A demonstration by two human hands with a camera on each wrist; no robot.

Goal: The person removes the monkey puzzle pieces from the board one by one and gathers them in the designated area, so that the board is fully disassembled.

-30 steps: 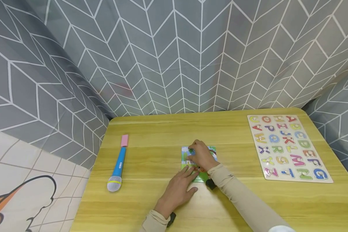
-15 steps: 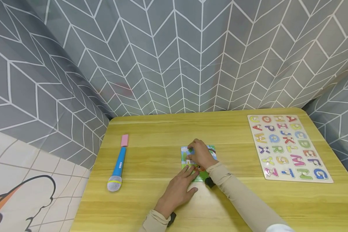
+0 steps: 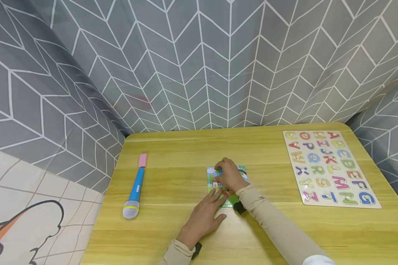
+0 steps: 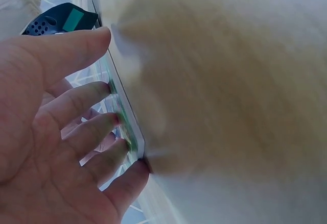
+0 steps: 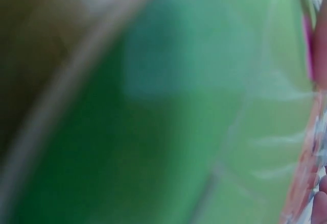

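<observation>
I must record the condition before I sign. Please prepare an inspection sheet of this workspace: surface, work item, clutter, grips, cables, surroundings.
Surface: yellow wood-grain table, rounded far corners.
Work item: green-and-blue square picture board, lying on the table, partly covered.
Clutter: blue microphone with grey mesh head, pink rectangular block at its handle end; white rectangular board with multicoloured letters, at far right.
Grips: left grip, bare, fingers on the picture board; right grip, bare, over it, finger contact hidden.
Cables: nothing seen.
Surroundings: grey fabric curtain with white lines; white tiled surface at left.
</observation>
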